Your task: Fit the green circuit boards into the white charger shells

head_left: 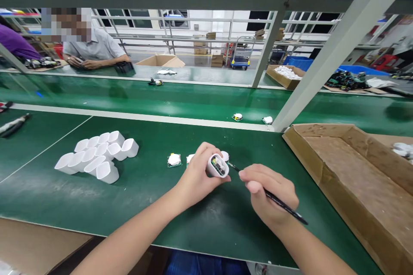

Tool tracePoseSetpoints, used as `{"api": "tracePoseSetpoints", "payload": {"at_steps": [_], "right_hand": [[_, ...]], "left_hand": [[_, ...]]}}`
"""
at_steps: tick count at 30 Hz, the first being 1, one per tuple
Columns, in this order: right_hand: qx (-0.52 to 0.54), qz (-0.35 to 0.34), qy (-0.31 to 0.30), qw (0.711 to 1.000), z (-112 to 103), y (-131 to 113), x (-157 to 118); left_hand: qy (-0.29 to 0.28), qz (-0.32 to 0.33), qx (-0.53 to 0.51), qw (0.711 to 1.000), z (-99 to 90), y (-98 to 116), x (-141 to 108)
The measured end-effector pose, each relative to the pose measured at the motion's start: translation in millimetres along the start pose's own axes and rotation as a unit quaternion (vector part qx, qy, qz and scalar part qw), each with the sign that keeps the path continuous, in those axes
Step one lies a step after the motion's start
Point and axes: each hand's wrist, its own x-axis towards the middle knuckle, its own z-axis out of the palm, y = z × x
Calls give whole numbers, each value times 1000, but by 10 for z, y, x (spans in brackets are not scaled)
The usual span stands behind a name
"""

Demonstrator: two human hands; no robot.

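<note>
My left hand is closed around a white plastic housing, its open end tilted toward me. Inside it sits a circuit board with small parts and some white material. In my right hand is a thin black brush-like tool, held like a pen, its metal-coloured tip close to the housing's rim. Whether the tip touches the rim I cannot tell. Just behind my left hand lie small circuit boards topped with white material, one fully visible board and others partly hidden by my fingers.
Several empty white housings stand grouped at left. A cardboard tray occupies the right side, beside a slanted metal post. Two small boards lie on the green belt beyond. Across it sits a person in a grey shirt.
</note>
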Motion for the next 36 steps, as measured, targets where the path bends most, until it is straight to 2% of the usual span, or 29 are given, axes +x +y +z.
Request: {"api": "tracePoseSetpoints", "payload": {"at_steps": [3, 5, 8, 10, 12, 14, 17, 20, 23, 25, 28, 30, 32, 34, 35, 36], "right_hand": [[5, 2, 15, 1000, -41, 41, 38], [-3, 11, -9, 1000, -38, 78, 58], [-8, 3, -83, 997, -1, 129, 61], [-32, -20, -133, 990, 33, 152, 41], [-75, -48, -163, 982, 73, 171, 7], [-119, -71, -173, 975, 119, 200, -30], [-160, -88, -166, 969, 184, 264, -58], [-168, -76, -139, 973, 215, 317, -44], [-164, -40, -117, 979, 209, 331, -20], [-162, -37, -118, 979, 185, 325, -17], [-167, -25, -142, 975, 119, 318, -18], [-192, 31, -152, 969, 63, 348, 12], [-236, 121, -153, 952, 12, 448, 102], [-283, 215, -165, 920, -22, 652, 259], [-314, 264, -183, 893, -30, 794, 356], [-339, 288, -184, 877, -29, 957, 458]], "left_hand": [[12, -62, 6, 998, -98, -46, 102], [4, -60, 50, 997, -202, -86, 269], [23, -41, 141, 989, -365, -191, 701], [40, -80, 169, 982, -430, -306, 1069], [55, -125, 190, 972, -434, -460, 1435], [64, -138, 207, 966, -390, -635, 1745], [54, -158, 237, 957, -309, -886, 2030], [32, -178, 271, 945, -302, -1038, 2108], [32, -172, 301, 937, -360, -1039, 2077], [21, -135, 334, 932, -375, -982, 2052], [-46, -62, 388, 919, -273, -900, 2044], [-90, -44, 405, 909, -133, -882, 2057], [-109, -48, 410, 904, 7, -884, 2080], [-114, -51, 415, 901, 93, -878, 2096], [-113, -51, 415, 901, 105, -866, 2094], [-112, -50, 412, 903, 96, -847, 2080]]}}
